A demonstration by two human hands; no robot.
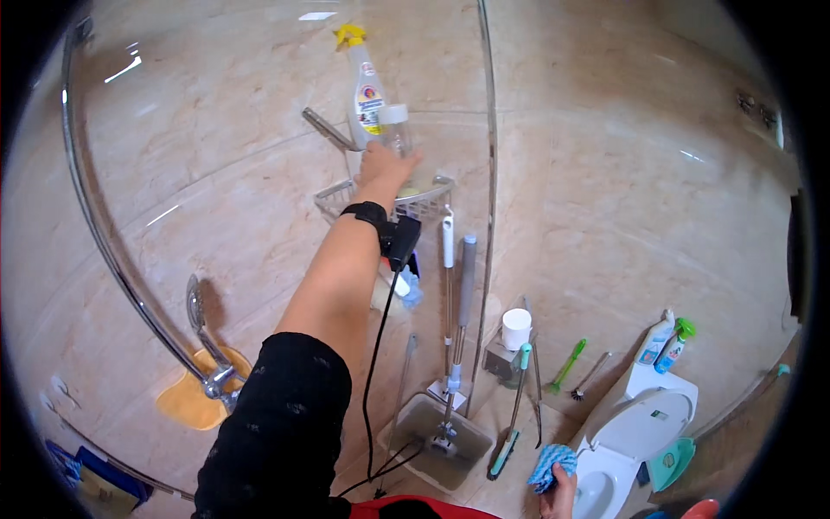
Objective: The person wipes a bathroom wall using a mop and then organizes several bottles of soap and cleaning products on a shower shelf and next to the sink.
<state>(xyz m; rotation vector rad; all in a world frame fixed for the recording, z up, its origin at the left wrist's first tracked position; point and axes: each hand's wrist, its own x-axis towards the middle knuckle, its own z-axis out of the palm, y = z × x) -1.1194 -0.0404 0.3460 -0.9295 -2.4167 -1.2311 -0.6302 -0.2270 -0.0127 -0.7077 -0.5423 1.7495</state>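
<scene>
My left hand reaches over a wire corner shelf and is around the lower part of a clear jar with a white lid. Its palm side is hidden from me. Just behind the jar, a spray bottle with a yellow trigger stands upright. A yellowish item lies on the shelf below the hand. My right hand, low in the picture, holds a bunched blue-and-white cloth beside the toilet.
Below the shelf, long-handled mops lean in a grey basin. A black cable hangs from my left wrist. A scrub brush stands near a white tub. Two cleaner bottles sit on the toilet cistern. A shower rail curves at left.
</scene>
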